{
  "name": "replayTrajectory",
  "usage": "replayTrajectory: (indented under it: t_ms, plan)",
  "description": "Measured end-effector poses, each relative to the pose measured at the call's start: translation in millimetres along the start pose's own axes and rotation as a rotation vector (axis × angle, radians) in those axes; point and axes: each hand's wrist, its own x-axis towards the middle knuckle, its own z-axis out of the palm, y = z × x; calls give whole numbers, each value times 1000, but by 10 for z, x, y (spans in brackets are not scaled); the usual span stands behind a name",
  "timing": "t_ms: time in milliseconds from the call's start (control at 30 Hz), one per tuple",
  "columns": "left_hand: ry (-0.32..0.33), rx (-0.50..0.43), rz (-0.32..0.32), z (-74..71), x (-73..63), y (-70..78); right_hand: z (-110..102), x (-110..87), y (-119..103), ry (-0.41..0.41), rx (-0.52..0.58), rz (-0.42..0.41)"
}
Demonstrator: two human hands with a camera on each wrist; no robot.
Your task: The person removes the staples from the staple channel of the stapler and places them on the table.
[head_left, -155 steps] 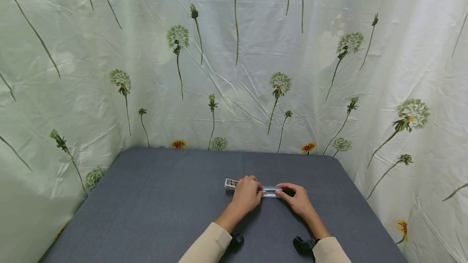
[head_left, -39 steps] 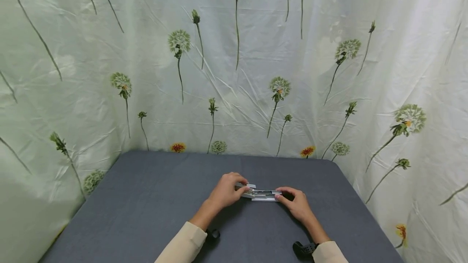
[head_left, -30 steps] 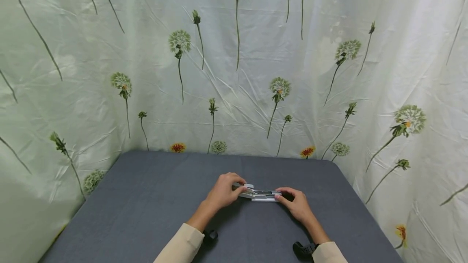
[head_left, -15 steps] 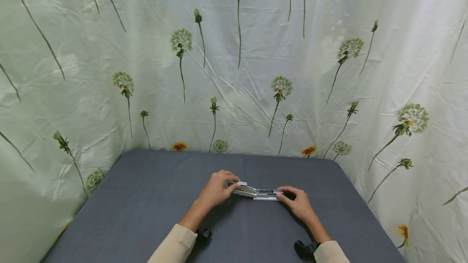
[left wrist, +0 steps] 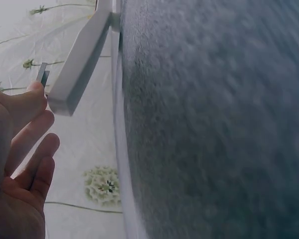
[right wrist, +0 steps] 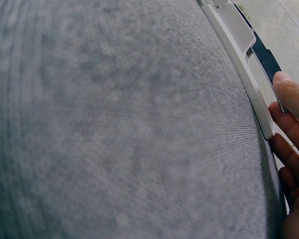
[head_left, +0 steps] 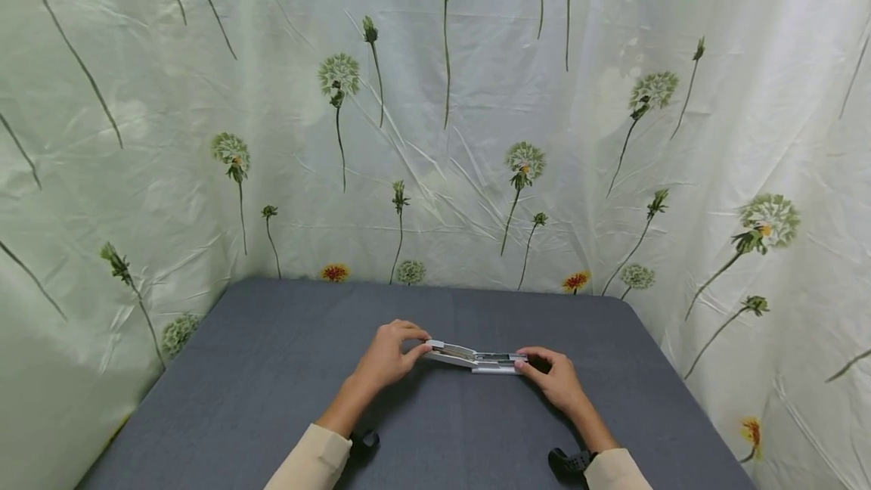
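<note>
A silver-white stapler (head_left: 452,356) lies on the dark cloth, swung wide open, its upper arm tilted up toward the left. At that arm's far end my left hand (head_left: 389,354) pinches a short silver strip (left wrist: 42,72), like a row of staples, between thumb and forefinger; the other fingers are loosely bent. In the left wrist view the stapler's arm (left wrist: 82,64) slants clear of the cloth beside the fingertips. My right hand (head_left: 554,378) grips the stapler's right end. In the right wrist view the thumb (right wrist: 284,82) presses a dark rail and fingers touch the pale base (right wrist: 246,84).
Grey-blue cloth (head_left: 286,384) covers the table, with rounded far corners. Behind and at both sides hangs a pale curtain (head_left: 286,97) printed with dandelions. Black straps sit at my left wrist (head_left: 365,441) and right wrist (head_left: 570,462).
My left hand has moved leftward along the stapler's upper arm with the silver strip, uncovering more of that arm. Earlier it lay over the stapler's middle. The right hand keeps its grip.
</note>
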Motion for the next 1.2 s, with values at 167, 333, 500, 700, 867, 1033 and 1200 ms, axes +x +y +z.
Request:
replayTrajectory:
  t_ms: [167,333,500,700,867,1033,1200]
  plan:
    - [11,8,-7,-76,-54,-23,16,-24,6,0,-6,16]
    - [32,0,-48,-172,-105,-58,25,-30,-4,-1,-6,17]
    - [15,0,-89,-237,-137,-107,14,-34,-18,1,8,17]
    - [-18,27,-128,-264,-168,-186,3,-17,-24,-5,-12,11]
    - [-51,52,-141,-284,-178,-211,-11,-7,-31,0,2,24]
    - [-89,46,-158,-292,-179,-239,-17,0,-38,-5,-2,36]
    - [-117,76,-181,-268,-198,-294,-18,4,-28,-13,-13,42]
